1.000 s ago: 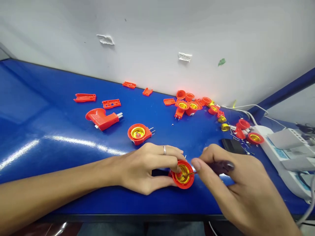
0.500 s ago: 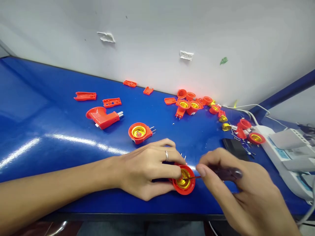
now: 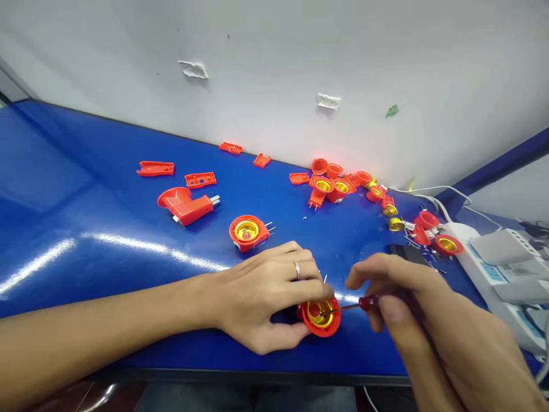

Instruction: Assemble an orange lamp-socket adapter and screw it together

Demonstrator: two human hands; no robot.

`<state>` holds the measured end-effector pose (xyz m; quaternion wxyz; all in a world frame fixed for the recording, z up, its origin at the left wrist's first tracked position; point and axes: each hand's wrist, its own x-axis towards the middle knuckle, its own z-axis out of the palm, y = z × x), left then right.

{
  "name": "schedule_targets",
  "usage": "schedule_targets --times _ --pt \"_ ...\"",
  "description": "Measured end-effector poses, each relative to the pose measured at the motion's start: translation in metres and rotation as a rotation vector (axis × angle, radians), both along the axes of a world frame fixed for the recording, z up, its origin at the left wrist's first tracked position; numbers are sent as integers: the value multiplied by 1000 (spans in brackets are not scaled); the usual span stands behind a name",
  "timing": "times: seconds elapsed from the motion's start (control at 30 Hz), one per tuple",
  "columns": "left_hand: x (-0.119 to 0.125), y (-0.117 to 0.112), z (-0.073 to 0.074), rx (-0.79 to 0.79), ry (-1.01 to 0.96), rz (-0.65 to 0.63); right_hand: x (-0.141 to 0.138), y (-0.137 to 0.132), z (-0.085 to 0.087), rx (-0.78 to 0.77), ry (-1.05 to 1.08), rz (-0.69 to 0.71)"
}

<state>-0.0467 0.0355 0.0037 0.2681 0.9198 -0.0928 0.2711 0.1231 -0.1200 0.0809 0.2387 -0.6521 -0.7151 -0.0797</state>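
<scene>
Red plastic lamp socket [image 3: 321, 318] sits near the front edge of blue workbench [image 3: 86, 171], left hand [image 3: 266, 303] curled closed around it, right hand [image 3: 412, 309] pinching small red-handled screwdriver [image 3: 364, 304], its shaft reaching into brass screw shell [image 3: 325, 323], 2nd socket [image 3: 247, 232] nearby

Free passage: blue surface [image 3: 107, 212] left of the lone lamp socket [image 3: 247, 233], and a band between it and the socket cluster [image 3: 338, 189] along the wall [image 3: 274, 68]. Obstacles: the plug housing [image 3: 183, 205] at left; the black case [image 3: 407, 253] and power strip [image 3: 493, 269] beyond the right hand [image 3: 412, 309]. The left hand [image 3: 266, 297], held lamp socket [image 3: 321, 318] and screwdriver [image 3: 358, 305] occupy the near middle.
</scene>
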Motion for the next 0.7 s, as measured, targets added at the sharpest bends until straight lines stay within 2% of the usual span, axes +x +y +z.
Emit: schedule_targets --times 0.13,0.23,0.33,0.5,0.6,0.7 --pt "1 2 1 -58 122 -19 3 -3 -5 64 8 -13" --pt "3 4 2 -107 155 -54 8 -1 -2 43 18 8" --pt "3 4 1 -124 158 -69 12 2 4 3 -46 50" --pt "3 4 0 -111 123 -72 9 -3 1 157 -89 25" --pt "3 4 -1 -111 106 -77 8 -7 -2 168 -102 17" --pt "3 4 -2 -125 99 -87 9 -4 3 172 -75 9"
